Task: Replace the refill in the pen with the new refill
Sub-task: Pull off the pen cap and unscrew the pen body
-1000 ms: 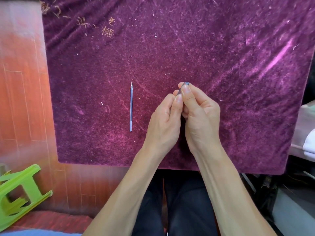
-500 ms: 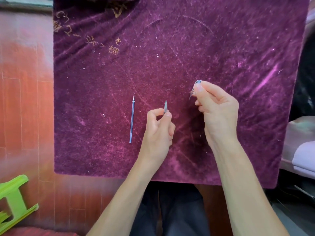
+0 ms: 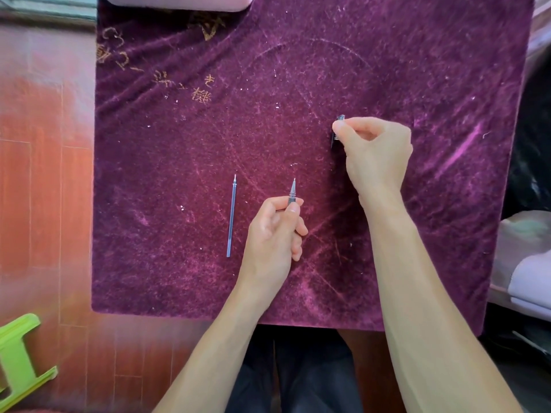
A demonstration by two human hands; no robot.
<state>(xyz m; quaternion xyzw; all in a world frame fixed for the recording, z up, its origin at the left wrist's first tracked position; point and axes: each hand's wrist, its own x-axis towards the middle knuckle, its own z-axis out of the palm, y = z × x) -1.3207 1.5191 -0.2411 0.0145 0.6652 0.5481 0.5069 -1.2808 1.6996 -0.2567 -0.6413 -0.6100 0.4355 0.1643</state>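
A thin blue-grey refill point(image 3: 231, 217) lies lengthwise on the purple velvet cloth point(image 3: 387, 70), tip pointing away from me. Just to its right, my left hand point(image 3: 274, 239) grips the pen point(image 3: 292, 193), whose pointed tip sticks up past the fingers; the rest of the pen is hidden in the hand. Farther right and higher, my right hand point(image 3: 375, 153) pinches the dark pen cap point(image 3: 338, 128) between thumb and forefinger, most of it covered by the fingers.
The cloth covers a small table over my lap. A pink object point(image 3: 179, 1) sits at the cloth's far edge. A green plastic stool point(image 3: 18, 359) stands on the wooden floor at lower left. Pale fabric point(image 3: 527, 263) lies at the right.
My hands, joined around the capped pen a second ago, have parted. The right hand has carried the cap up and to the right; the left holds the uncapped pen beside the loose refill.
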